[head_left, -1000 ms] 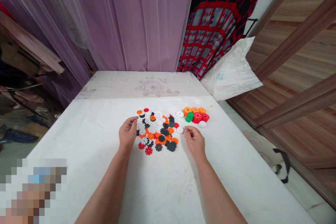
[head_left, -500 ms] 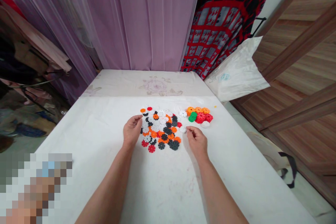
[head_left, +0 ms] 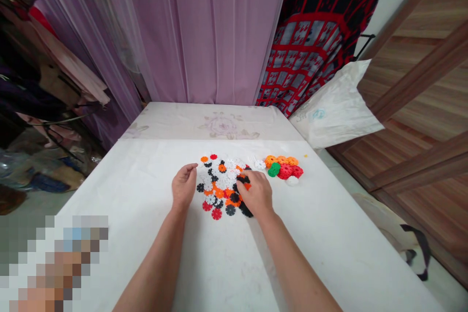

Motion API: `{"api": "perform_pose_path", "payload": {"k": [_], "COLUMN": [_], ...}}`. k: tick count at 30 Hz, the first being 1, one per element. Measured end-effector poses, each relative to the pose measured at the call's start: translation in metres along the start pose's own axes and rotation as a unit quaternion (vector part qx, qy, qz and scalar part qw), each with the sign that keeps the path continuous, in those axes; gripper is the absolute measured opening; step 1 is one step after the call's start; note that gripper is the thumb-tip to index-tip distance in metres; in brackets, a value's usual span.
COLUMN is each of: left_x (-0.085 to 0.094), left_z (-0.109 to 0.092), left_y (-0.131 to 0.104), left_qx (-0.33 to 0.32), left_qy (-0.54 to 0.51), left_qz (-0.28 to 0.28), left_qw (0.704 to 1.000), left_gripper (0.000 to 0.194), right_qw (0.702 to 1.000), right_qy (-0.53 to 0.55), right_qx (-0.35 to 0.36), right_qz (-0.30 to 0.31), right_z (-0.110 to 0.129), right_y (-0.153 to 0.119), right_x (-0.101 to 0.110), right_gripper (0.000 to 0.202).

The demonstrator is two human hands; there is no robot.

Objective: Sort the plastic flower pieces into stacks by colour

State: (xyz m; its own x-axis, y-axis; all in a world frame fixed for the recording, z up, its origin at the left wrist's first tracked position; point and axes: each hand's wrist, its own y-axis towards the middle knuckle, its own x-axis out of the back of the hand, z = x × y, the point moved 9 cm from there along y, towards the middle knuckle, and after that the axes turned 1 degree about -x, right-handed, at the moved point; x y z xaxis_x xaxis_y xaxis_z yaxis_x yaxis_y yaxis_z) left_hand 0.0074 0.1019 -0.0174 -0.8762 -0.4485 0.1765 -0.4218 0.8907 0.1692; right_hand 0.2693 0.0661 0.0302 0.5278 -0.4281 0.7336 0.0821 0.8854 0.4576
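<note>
A loose pile of notched plastic discs (head_left: pixel 219 183), white, black, orange and red, lies spread on the white table cover. Just left of the pile is my left hand (head_left: pixel 185 185), its thumb and fingers pressed together; anything between the tips is too small to make out. My right hand (head_left: pixel 256 192) reaches over the right side of the pile with curved, parted fingers, covering some black and orange discs. Beyond it, at the right, sits a group of orange discs (head_left: pixel 281 161), red discs (head_left: pixel 288 171), a green one (head_left: pixel 274 170) and a white one (head_left: pixel 292 181).
The cloth-covered table (head_left: pixel 146 165) has a floral strip at its far end. A white plastic bag (head_left: pixel 332 112) stands past the right edge. Purple curtains (head_left: pixel 215 34) hang behind, clothes (head_left: pixel 69 58) at the left, wooden doors (head_left: pixel 420 97) at the right.
My right hand has moved left onto the pile from the white disc beside it, and its fingers have parted. My left hand stays beside the pile. The view has shifted slightly.
</note>
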Motion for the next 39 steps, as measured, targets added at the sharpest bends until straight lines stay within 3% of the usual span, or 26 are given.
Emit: {"api": "perform_pose_path", "payload": {"k": [6,12,16,18,21,24,26,39], "left_x": [-0.002,-0.003,-0.003,-0.002,-0.002,-0.002,-0.002,-0.002], "left_z": [0.004,0.004,0.004,0.004,0.003,0.003,0.003,0.003], "left_y": [0.001,-0.001,-0.001,-0.001,0.000,0.001,0.001,0.003], "left_qx": [-0.005,-0.004,0.009,0.013,0.010,-0.001,-0.008,-0.007], "left_qy": [-0.026,-0.024,-0.025,-0.027,-0.022,-0.009,0.004,0.023], "left_qz": [0.010,0.010,0.006,0.003,0.009,0.017,0.017,0.014], "left_qw": [1.000,1.000,1.000,1.000,1.000,1.000,1.000,1.000], "left_gripper": [0.031,0.031,0.032,0.031,0.031,0.031,0.032,0.039], "right_qw": [0.992,0.988,0.993,0.998,0.993,0.974,0.968,0.983], "right_qy": [-0.092,-0.122,-0.079,-0.015,0.091,0.126,0.140,0.111], "right_qx": [-0.017,-0.015,-0.022,-0.037,-0.078,-0.161,-0.177,-0.123], "right_qz": [0.084,0.095,0.081,0.058,-0.005,-0.094,-0.106,-0.074], "right_z": [0.012,0.016,0.016,0.005,-0.030,-0.078,-0.094,-0.093], "right_y": [0.014,0.019,0.018,0.015,0.004,-0.015,-0.026,-0.035], "right_x": [-0.032,-0.039,-0.036,-0.027,0.000,0.031,0.039,0.021], "right_gripper": [0.020,0.018,0.023,0.027,0.032,0.038,0.044,0.047]}}
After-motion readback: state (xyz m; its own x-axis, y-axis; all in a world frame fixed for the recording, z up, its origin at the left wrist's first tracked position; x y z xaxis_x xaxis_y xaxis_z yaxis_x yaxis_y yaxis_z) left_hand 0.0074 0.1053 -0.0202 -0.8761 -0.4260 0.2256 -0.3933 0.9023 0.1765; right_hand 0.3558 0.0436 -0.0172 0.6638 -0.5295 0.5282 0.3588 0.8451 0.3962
